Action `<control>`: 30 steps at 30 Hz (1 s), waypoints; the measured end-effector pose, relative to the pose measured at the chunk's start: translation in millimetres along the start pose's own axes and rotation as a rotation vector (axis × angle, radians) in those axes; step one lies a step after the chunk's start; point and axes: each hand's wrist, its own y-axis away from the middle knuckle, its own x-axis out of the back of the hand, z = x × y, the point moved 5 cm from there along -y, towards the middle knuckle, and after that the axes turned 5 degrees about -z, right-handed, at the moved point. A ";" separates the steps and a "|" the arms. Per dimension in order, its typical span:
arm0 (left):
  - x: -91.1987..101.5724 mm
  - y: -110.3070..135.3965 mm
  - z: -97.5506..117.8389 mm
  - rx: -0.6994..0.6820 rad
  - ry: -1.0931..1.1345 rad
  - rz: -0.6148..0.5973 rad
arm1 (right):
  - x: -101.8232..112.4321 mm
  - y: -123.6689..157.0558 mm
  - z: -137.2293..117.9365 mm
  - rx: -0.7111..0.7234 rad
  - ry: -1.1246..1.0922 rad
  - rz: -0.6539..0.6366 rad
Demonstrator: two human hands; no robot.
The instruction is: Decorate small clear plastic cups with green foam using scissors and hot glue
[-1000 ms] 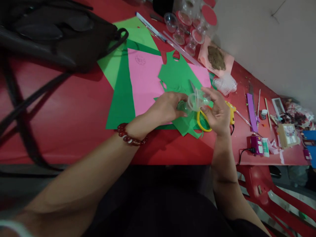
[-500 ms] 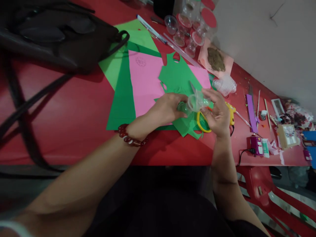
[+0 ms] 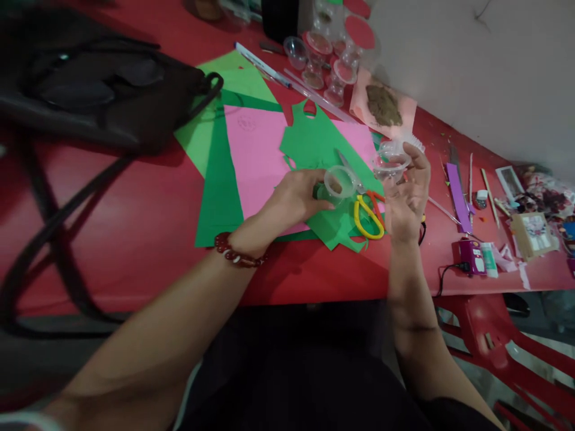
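Left hand (image 3: 294, 200) pinched a cup (image 3: 340, 181) beside the scissors (image 3: 369, 216). Right hand (image 3: 406, 203) pinched a second cup (image 3: 390, 163) beyond them. Gentle grips seemed wise for thin plastic.

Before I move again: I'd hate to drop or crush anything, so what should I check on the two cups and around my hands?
1. Left hand has a grip on the left cup: ok.
2. Right hand has a grip on the right cup: ok.
3. The cups are apart, not touching: ok.
4. Scissors lie unheld on the green paper between the hands: ok.
5. Both cups are over the table, not past its edge: ok.
6. Cups free of cracks: cannot tell, too blurred.
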 end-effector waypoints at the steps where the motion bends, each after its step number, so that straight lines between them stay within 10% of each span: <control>1: 0.4 0.1 -0.4 -0.005 -0.006 0.000 | 0.2 -0.6 2.4 -0.007 -0.002 0.001; 23: 11.4 1.9 -6.6 0.103 0.059 0.155 | -9.1 3.9 29.7 -0.182 -0.337 0.147; 30: 12.0 6.0 3.3 -0.025 0.335 0.119 | -0.8 2.2 53.4 -0.235 0.067 0.195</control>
